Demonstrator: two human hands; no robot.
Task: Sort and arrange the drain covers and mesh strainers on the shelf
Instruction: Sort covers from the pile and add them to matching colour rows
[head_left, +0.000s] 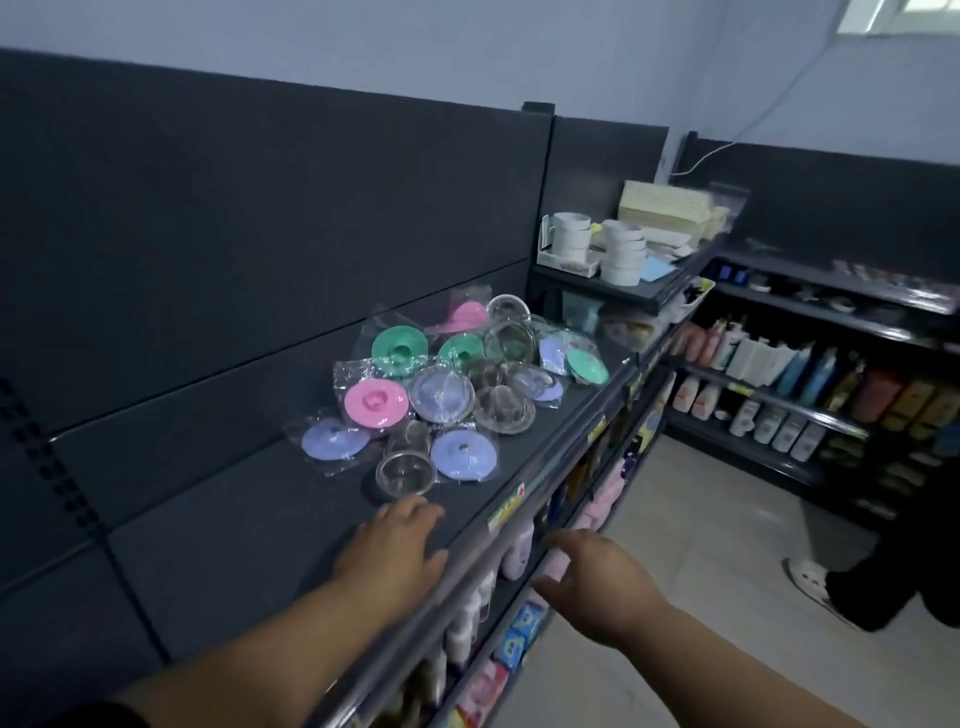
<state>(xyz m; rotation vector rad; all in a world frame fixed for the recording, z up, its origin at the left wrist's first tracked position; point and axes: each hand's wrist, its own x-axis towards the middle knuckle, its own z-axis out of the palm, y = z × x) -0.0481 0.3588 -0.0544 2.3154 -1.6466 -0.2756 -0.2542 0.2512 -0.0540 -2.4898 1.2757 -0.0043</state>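
A loose pile of bagged drain covers and mesh strainers lies on the dark top shelf (249, 530). Among them are a pink cover (375, 404), a green cover (399, 349), a purple cover (461, 453) and another purple one (333, 440) at the pile's left. A mesh strainer (405, 466) lies nearest me, and another strainer (503, 408) sits mid-pile. My left hand (392, 545) hovers over the shelf just short of the near strainer, fingers relaxed, holding nothing. My right hand (597, 587) is out past the shelf's front edge, open and empty.
White mugs (571, 240) and cream boxes (665, 208) stand on the further shelf section. Lower shelves hold packaged goods. Bottles (769, 364) fill a rack at the right. A person's leg and white shoe (810, 577) stand on the tiled floor at the right.
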